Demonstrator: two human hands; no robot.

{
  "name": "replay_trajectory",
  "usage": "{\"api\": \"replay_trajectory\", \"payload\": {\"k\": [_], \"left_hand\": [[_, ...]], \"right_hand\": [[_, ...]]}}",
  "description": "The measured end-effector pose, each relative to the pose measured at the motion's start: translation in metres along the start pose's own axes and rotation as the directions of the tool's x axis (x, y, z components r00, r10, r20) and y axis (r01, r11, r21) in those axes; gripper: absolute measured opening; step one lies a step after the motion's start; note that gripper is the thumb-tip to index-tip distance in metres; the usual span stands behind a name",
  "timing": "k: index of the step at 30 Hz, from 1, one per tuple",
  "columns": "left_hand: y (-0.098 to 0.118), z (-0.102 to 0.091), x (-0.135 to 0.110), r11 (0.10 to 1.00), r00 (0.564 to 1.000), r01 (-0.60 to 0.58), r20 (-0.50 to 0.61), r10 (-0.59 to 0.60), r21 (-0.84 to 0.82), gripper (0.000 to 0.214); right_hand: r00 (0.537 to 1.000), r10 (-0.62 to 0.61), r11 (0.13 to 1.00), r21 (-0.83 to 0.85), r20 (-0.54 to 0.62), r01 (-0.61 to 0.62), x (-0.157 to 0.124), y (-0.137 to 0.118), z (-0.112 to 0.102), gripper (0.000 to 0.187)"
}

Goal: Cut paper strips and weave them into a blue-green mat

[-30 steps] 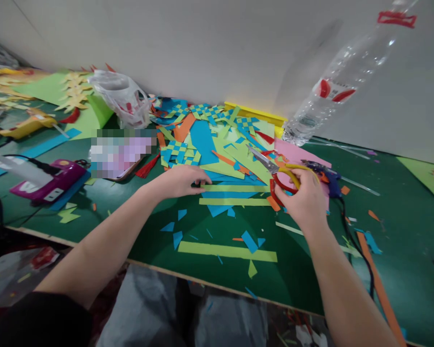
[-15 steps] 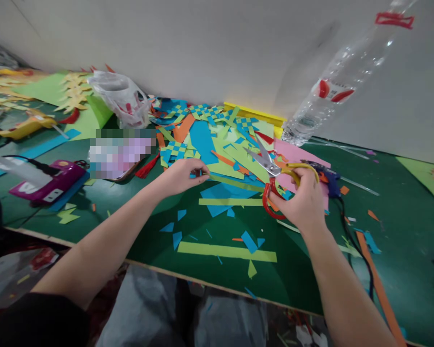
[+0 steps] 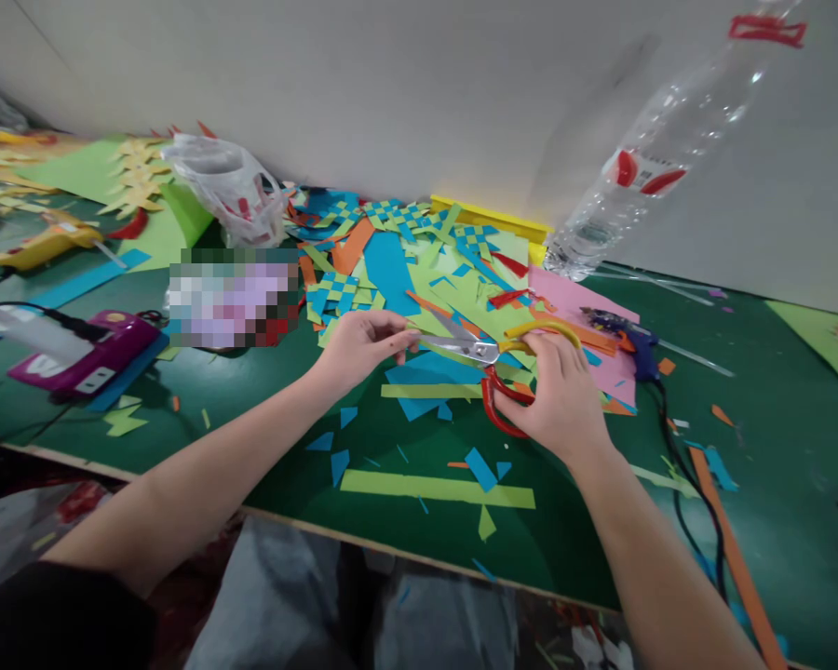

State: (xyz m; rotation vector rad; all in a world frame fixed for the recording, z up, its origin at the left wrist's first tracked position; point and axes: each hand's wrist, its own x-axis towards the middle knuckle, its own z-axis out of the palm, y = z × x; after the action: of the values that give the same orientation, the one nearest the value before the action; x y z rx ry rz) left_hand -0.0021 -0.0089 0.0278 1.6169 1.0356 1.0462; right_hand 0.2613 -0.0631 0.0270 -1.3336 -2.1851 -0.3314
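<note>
Right hand point(image 3: 559, 398) grips one pair of scissors point(image 3: 487, 352), two blades point(image 3: 459, 345) parted.

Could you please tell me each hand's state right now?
Left hand: pinched closed near the scissors; anything held can't be made out.
Right hand: closed, holding the scissors, blades open.

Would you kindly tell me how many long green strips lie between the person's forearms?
2: the farther strip, by the scissors; the nearer strip, near the table edge. Others may be hidden.
</note>
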Motion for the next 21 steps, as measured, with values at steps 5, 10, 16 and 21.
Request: {"api": "replay_trajectory", "payload": {"k": [5,10,16,21], "left_hand": [[-0.0006,0.0026,-0.0012,0.997,1.0,0.012,0.021,-0.01,-0.078,0.025],[0.0004,0.0056,-0.0028,0.995,0.997,0.019,0.079,-0.012,-0.099,0.025],[0.0009,0.0064,-0.0046,0.993,0.995,0.008,0.095,0.004,-0.121,0.021],[0.0,0.0057,-0.0042,0.988,0.995,0.006,0.102,0.01,-0.153,0.016]], "right_hand": [[0.999,0.005,1.0,-0.002,0.033,-0.005,-0.001,-0.0044,-0.0016,0.058],[1.0,0.009,1.0,0.004,0.022,-0.009,-0.0013,-0.0056,-0.0015,0.058],[1.0,0.014,1.0,0.0,0.022,-0.014,-0.0018,-0.0072,-0.0017,0.057],[1.0,-0.004,1.0,-0.005,0.017,0.004,-0.001,-0.0089,-0.0028,0.054]]}}
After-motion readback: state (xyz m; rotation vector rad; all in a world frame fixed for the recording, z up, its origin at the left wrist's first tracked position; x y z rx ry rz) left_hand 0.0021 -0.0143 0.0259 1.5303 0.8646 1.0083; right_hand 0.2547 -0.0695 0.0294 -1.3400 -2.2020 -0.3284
